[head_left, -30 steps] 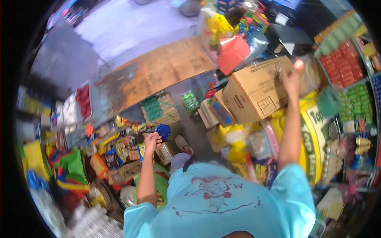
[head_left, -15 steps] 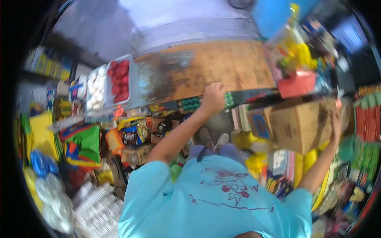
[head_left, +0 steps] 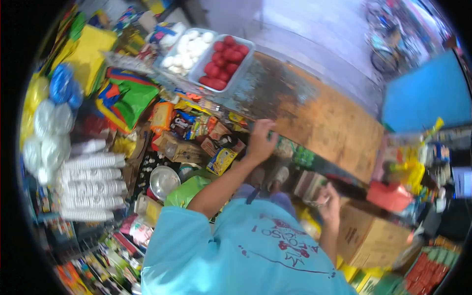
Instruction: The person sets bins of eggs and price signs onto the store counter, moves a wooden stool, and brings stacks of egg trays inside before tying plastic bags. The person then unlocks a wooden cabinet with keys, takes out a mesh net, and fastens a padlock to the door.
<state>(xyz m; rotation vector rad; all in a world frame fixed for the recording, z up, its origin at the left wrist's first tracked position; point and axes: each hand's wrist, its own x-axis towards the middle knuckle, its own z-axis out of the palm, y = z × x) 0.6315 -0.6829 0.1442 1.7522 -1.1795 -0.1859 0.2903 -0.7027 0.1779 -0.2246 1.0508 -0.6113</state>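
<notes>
My left hand (head_left: 263, 141) is at the near edge of the wooden counter (head_left: 324, 118), its fingers loosely bent and apart with nothing visible in them. Green packets (head_left: 302, 156) hang or lie just under that edge, to its right. My right hand (head_left: 330, 202) is over the floor gap, left of a cardboard box (head_left: 376, 233). Its fingers are drawn together; a small, pale, shiny bit shows at them, too blurred to name. Behind it sits a striped stack (head_left: 309, 187) of flat items.
Tubs of red eggs (head_left: 226, 63) and white eggs (head_left: 189, 50) stand on the counter's left end. Stacked white cups (head_left: 93, 189), a metal bowl (head_left: 164, 183) and snack packs (head_left: 221, 161) crowd the left. A red container (head_left: 391, 195) sits at right; a bicycle (head_left: 386, 54) stands outside.
The view has swung round, so the counter slants now. My right hand has left the cardboard box and come inward toward my body. My left hand stays by the counter edge, fingers looser.
</notes>
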